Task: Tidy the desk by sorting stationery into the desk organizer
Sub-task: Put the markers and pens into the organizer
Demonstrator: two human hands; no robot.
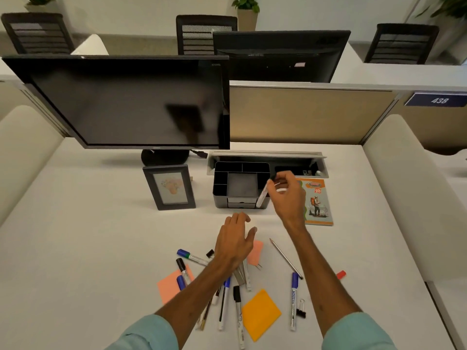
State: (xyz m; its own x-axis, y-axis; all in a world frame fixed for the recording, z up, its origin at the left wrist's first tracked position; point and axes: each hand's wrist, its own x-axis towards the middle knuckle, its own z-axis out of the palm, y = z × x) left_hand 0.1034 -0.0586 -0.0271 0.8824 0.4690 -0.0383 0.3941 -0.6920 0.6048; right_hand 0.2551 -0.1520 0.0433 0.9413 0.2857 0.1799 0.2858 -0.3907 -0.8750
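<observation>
One view only, the head cam, so everything below comes from that.

Right hand: right hand [286, 195] is up by the organizer [241, 188], pinching a marker [262, 195] near its dark cap end between thumb and fingertips, other fingers loosely curled.

Marker axis: steeply tilted, cap end up at the fingers, white barrel hanging down-left across the organizer's right front corner. Can't tell if the tip is touching the wall or just in front of it.

Key relation: the organizer's slots sit up and to the left of the grip, so I'd guess the marker needs lifting over the rim and standing more upright before it drops in.

Organizer: looks empty as far as I can see, between the photo frame [168, 186] and a notebook [317, 202].

Left hand: left hand [235, 238] hovers flat and spread wide over the pile, holding nothing, closest to a pink note [255, 252].

Leftovers: pens [223, 304], a blue-capped marker [293, 301], pencil [285, 257], orange note [260, 314], binder clip [301, 310] all lie near the desk's front edge, well apart from the organizer. Left hand is the nearer one for those.
</observation>
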